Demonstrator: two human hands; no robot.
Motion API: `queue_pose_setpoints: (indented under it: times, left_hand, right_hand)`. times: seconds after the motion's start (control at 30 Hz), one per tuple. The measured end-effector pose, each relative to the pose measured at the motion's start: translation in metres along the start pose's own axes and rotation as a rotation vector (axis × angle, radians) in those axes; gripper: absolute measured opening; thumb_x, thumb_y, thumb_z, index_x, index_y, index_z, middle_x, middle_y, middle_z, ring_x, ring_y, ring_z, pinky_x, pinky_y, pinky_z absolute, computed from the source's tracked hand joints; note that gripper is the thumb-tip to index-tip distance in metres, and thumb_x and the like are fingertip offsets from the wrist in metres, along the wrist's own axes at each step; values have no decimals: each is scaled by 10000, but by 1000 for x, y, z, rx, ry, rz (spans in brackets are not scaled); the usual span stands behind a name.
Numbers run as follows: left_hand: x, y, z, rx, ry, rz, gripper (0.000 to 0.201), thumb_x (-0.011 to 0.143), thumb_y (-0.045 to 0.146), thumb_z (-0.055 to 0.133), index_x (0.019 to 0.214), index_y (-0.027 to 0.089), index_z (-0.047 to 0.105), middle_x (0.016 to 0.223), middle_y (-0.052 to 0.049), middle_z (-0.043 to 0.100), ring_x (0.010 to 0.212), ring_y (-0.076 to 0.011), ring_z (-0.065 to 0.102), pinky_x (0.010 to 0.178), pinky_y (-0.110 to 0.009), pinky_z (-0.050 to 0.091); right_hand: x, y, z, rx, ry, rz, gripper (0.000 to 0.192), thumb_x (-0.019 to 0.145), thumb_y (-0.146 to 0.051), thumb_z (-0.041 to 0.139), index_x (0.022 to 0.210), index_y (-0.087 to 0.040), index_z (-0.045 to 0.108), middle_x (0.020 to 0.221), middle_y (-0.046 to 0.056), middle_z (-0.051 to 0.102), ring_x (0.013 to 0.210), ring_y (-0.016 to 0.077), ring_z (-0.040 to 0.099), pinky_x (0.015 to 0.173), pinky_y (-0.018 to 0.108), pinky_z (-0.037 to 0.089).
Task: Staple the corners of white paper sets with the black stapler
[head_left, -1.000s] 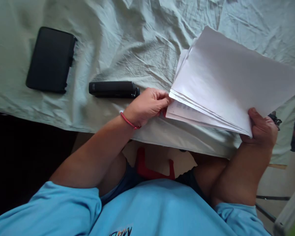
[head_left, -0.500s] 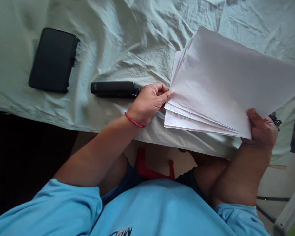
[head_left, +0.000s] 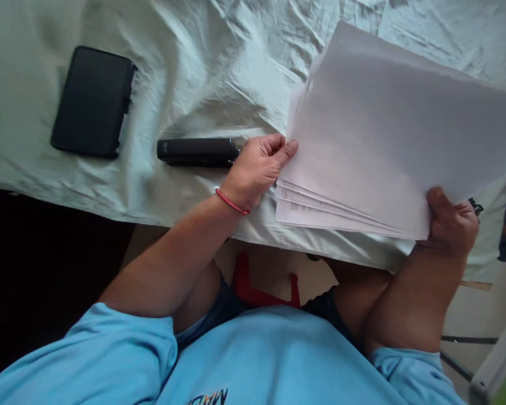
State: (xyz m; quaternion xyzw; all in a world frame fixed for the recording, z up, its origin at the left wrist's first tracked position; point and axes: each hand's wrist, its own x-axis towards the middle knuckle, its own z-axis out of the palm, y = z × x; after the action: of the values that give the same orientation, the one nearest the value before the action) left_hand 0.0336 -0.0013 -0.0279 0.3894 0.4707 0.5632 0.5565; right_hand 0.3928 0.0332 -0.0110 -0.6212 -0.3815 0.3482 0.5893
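A loose stack of white paper sheets (head_left: 379,135) is held over the cloth, its left and lower edges fanned so that printed lines show on the under sheets. My left hand (head_left: 259,166), with a red cord at the wrist, pinches the stack's left edge between thumb and fingers. At the lower right corner my right hand (head_left: 451,222) grips the sheets, thumb on top and the other fingers mostly hidden beneath. A black stapler-like object (head_left: 196,152) lies just left of my left hand, its right end partly covered by that hand.
A flat black case (head_left: 93,102) lies at the left on the wrinkled pale green cloth (head_left: 219,67). Under the table's front edge a red stool-like piece (head_left: 253,289) shows between my legs. A small dark metal item (head_left: 475,206) sits beyond my right hand.
The top sheets have swung up and a little left, and the stack's left edge has shifted slightly left. Both hands keep their hold, with my left thumb slightly higher.
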Motion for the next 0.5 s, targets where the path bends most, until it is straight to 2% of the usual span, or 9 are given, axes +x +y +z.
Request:
queue_pose_setpoints:
  times: [0.1, 0.23, 0.33, 0.43, 0.5]
  left_hand:
    - [7, 5, -6, -10, -24, 131, 381, 943, 511, 834, 805, 204, 655, 780, 4, 647, 759, -154, 625, 712, -275, 542]
    - [17, 14, -13, -39, -64, 276, 299, 922, 468, 854, 887, 211, 705, 831, -8, 665, 812, -159, 632, 777, -298, 529]
    - [22, 14, -16, -23, -67, 359, 275, 941, 459, 830, 925, 224, 687, 828, -1, 620, 861, -178, 660, 778, -307, 518]
    - [23, 12, -18, -17, -58, 471, 238, 935, 406, 827, 898, 241, 661, 793, 10, 571, 817, -171, 637, 720, -300, 499]
    - [24, 11, -20, 5, -43, 509, 205, 936, 389, 815, 911, 235, 683, 829, 1, 589, 836, -177, 639, 735, -311, 505]
  right_hand:
    - [-2, 3, 3, 76, -38, -46, 510, 485, -279, 1013, 898, -100, 773, 999, 75, 771, 903, 155, 706, 940, 366, 638]
    - [-4, 5, 8, 109, -119, -23, 498, 438, -243, 1020, 832, -134, 736, 924, 57, 762, 878, 170, 703, 908, 400, 641]
    - [-6, 4, 12, 135, -103, 1, 541, 388, -182, 1004, 847, -134, 721, 868, 42, 738, 871, 183, 701, 897, 414, 639]
    - [-7, 3, 16, 149, -79, 8, 559, 358, -138, 978, 845, -124, 704, 831, 29, 710, 835, 173, 686, 867, 395, 635]
    - [-8, 1, 19, 160, -82, -4, 563, 356, -125, 966, 848, -129, 693, 837, 21, 696, 856, 174, 684, 914, 423, 630]
